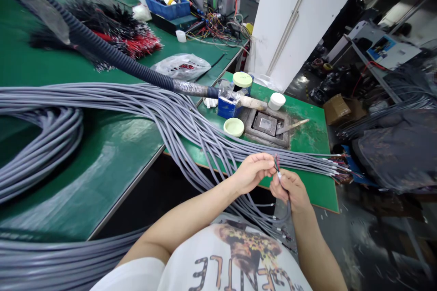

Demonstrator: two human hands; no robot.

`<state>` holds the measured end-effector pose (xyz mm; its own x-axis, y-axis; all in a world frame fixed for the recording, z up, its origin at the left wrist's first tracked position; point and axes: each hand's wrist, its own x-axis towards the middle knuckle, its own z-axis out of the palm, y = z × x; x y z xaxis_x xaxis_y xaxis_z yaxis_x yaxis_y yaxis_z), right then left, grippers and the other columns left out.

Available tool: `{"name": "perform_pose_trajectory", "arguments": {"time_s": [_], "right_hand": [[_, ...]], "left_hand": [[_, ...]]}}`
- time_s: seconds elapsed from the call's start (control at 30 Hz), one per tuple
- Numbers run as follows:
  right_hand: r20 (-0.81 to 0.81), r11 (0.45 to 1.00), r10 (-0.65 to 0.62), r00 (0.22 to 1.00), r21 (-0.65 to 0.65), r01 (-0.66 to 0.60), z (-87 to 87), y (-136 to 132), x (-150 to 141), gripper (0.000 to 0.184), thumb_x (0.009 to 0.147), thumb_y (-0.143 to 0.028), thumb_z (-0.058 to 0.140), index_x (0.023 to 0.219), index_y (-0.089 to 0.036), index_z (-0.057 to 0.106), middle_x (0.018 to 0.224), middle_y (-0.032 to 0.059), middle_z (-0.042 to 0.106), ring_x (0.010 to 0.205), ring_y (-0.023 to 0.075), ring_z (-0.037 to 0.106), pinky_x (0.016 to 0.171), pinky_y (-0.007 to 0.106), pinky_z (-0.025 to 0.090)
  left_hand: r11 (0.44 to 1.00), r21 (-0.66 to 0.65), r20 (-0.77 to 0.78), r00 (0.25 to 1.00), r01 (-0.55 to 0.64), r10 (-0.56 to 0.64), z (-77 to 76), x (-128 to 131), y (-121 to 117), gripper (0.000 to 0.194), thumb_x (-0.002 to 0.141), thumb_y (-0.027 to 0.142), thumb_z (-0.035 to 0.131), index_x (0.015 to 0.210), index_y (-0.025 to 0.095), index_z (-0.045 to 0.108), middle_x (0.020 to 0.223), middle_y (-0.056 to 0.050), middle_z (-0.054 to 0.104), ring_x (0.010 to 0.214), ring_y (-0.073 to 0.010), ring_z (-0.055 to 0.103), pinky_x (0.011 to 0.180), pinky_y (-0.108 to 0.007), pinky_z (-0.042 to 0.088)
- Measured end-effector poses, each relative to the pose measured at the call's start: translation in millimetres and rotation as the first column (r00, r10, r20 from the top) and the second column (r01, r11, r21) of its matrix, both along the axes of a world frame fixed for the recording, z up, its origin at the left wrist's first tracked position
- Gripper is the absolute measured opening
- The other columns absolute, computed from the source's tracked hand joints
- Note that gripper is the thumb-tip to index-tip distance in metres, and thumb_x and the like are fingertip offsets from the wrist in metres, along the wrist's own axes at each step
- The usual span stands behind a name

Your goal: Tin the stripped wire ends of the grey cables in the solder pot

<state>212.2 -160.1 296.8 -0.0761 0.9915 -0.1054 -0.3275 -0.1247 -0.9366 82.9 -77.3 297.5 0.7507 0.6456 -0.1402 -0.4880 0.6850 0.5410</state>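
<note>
My right hand (290,188) is closed round the end of a grey cable (288,211), just below a white band near its tip. Thin coloured wires (276,162), red and dark among them, fan upward out of that end. My left hand (257,170) pinches at these wires from the left with thumb and forefinger. Behind both hands a thick bundle of grey cables (205,132) runs across the bench, its stripped ends (337,167) lying at the right edge. More loose cable ends hang below, close to my body.
A solder pot (266,124) with a flat scraper (292,126) is set beyond the bundle. Near it are a pale green dish (234,127), a white jar (276,100) and a ribbed hose (136,70). Black and red wires (143,43) lie heaped on the left table.
</note>
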Motion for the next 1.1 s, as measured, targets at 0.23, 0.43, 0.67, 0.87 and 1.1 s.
{"name": "perform_pose_trajectory", "arguments": {"time_s": [0.23,0.43,0.67,0.87,1.1], "right_hand": [[-0.009,1.0,0.029,1.0,-0.003,-0.029,-2.4,-0.1,1.8,0.029,0.087,-0.041,0.057,0.073,-0.015,0.058,0.036,-0.0093,0.035,0.032,0.0047,0.025,0.039,0.02,0.022],[0.026,1.0,0.009,1.0,-0.016,-0.008,-2.8,0.3,4.7,0.029,0.087,-0.041,0.056,0.073,-0.015,0.057,0.037,-0.0087,0.037,0.034,0.0048,0.026,0.04,0.02,0.022],[0.208,0.999,-0.022,0.978,-0.019,0.027,-2.4,0.5,7.4,0.029,0.089,-0.041,0.053,0.076,-0.015,0.058,0.039,-0.008,0.039,0.036,0.0054,0.025,0.042,0.022,0.02],[0.498,1.0,-0.015,0.867,0.006,0.014,13.6,-0.1,10.3,0.028,0.091,-0.039,0.049,0.081,-0.016,0.061,0.044,-0.0068,0.041,0.04,0.0068,0.03,0.044,0.022,0.023],[0.678,0.986,-0.168,0.716,0.116,0.121,34.9,3.1,5.7,0.035,0.086,-0.033,0.057,0.12,-0.023,0.058,0.078,0.0008,0.057,0.066,0.013,0.051,0.061,0.025,0.043]], "left_hand": [[0.997,-0.046,0.036,0.998,0.057,-0.056,-3.7,2.8,2.7,0.021,0.061,0.023,0.077,0.067,0.01,0.062,0.056,0.0,0.06,0.048,-0.0058,0.052,0.052,-0.017,0.04],[0.982,0.175,-0.079,0.994,-0.066,0.081,0.1,-2.0,7.6,0.023,0.061,0.025,0.08,0.066,0.011,0.063,0.058,0.001,0.062,0.052,-0.0056,0.052,0.056,-0.018,0.04],[0.871,0.482,-0.182,0.961,-0.099,0.209,6.5,-12.2,15.0,0.021,0.067,0.031,0.075,0.069,0.012,0.066,0.066,-0.002,0.065,0.062,-0.0109,0.056,0.064,-0.024,0.043],[0.816,0.573,-0.258,0.93,-0.072,0.263,6.8,-15.8,18.5,0.019,0.07,0.03,0.073,0.068,0.013,0.065,0.065,-0.002,0.064,0.059,-0.0102,0.054,0.06,-0.022,0.041],[0.928,0.346,-0.13,0.973,-0.138,0.193,-1.9,-5.0,9.2,0.026,0.068,0.033,0.074,0.07,0.013,0.058,0.062,-0.001,0.064,0.058,-0.0101,0.059,0.06,-0.022,0.045]]}}
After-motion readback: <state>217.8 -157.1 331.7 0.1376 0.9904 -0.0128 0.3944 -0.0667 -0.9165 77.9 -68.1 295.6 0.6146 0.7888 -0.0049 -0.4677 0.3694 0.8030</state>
